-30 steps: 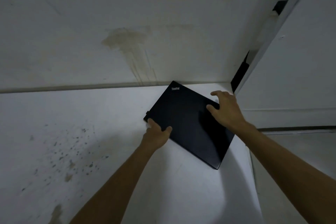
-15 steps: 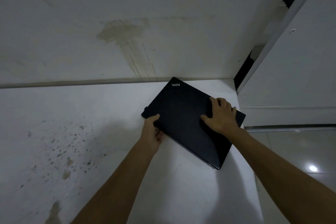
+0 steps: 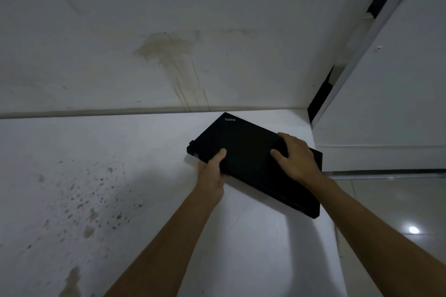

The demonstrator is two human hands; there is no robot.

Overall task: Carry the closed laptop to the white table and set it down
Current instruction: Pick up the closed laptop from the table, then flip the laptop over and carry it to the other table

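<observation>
while both hands (image 3: 253, 164) grip the closed laptop (image 3: 251, 152), stained wall (image 3: 169, 55) borders the white table (image 3: 120, 176).

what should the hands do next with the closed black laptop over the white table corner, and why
Probably lower the closed black laptop flat onto the white table, nudging it leftward. The left hand grips its near-left edge with the thumb on the lid, the right hand presses the lid, and its right corner seems to overhang the table's right edge.

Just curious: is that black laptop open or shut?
Shut. The laptop shows only its flat lid; both hands grip its edges.
</observation>
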